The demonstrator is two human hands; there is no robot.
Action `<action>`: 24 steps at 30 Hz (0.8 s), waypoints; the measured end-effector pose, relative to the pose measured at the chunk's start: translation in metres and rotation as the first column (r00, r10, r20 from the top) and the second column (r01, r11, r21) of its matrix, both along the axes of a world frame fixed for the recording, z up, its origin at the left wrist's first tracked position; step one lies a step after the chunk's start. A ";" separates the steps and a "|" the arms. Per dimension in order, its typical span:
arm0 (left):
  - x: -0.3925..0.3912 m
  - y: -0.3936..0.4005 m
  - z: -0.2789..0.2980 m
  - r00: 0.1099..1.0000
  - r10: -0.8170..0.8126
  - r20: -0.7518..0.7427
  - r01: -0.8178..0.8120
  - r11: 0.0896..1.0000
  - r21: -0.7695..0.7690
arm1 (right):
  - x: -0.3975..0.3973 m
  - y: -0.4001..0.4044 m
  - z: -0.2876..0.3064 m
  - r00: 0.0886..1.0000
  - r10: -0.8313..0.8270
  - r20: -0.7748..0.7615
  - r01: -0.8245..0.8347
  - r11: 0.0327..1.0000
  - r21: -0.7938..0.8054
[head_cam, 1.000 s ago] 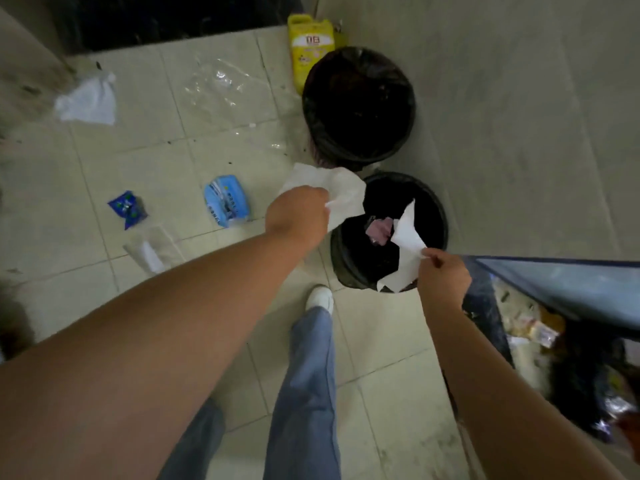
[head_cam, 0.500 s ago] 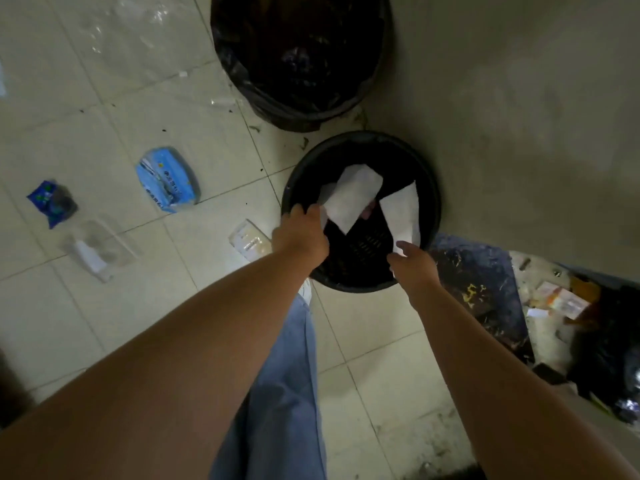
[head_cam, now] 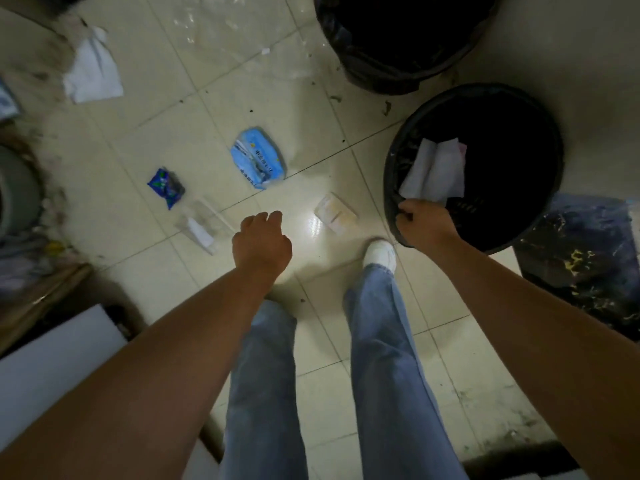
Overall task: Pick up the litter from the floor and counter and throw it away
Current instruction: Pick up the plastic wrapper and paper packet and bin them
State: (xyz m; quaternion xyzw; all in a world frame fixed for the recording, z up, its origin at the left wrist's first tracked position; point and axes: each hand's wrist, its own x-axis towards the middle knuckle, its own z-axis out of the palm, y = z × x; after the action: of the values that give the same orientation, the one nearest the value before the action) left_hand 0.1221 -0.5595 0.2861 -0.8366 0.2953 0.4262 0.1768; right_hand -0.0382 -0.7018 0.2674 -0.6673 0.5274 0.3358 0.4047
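My right hand (head_cam: 424, 224) is at the near rim of a round black bin (head_cam: 390, 174), fingers closed at the lower edge of white paper (head_cam: 434, 171) that stands inside the bin against its left wall. My left hand (head_cam: 261, 244) hovers over the floor with loosely curled fingers and nothing in it. Litter lies on the tiles around it: a pale flat wrapper (head_cam: 336, 213), a light blue packet (head_cam: 258, 159), a small dark blue wrapper (head_cam: 166, 183), a clear wrapper with a white piece (head_cam: 201, 231) and a white paper sheet (head_cam: 91, 69).
A second, larger black bin (head_cam: 398, 67) stands behind the first. Clear plastic film (head_cam: 221, 26) lies at the far floor. A dark patterned bag (head_cam: 588, 258) sits right of the near bin. A white box (head_cam: 52, 368) is at lower left. My white shoe (head_cam: 379, 255) stands beside the bin.
My left hand let go of its white paper into the bin and swung left over the floor. The right hand dropped to the bin's near rim. The view turned left.
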 end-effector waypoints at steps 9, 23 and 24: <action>0.086 0.137 -0.018 0.992 0.127 -0.002 -0.127 0.990 0.056 | 0.099 0.119 -0.005 0.991 0.137 0.000 -0.137 0.990 -0.023; 0.190 0.213 -0.182 0.918 0.377 -0.126 -0.385 0.922 -0.046 | 0.197 0.252 -0.156 0.982 0.165 -0.092 -0.163 0.986 0.033; 0.186 0.212 -0.202 0.919 0.363 -0.157 -0.374 0.926 -0.048 | 0.202 0.251 -0.175 0.982 0.175 -0.077 -0.174 0.985 0.020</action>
State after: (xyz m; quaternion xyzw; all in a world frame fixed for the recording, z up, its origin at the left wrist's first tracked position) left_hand 0.3076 -0.3476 0.0842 -0.8502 0.1607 0.4998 0.0391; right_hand 0.1637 -0.4504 0.0924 -0.6947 0.4802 0.3990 0.3572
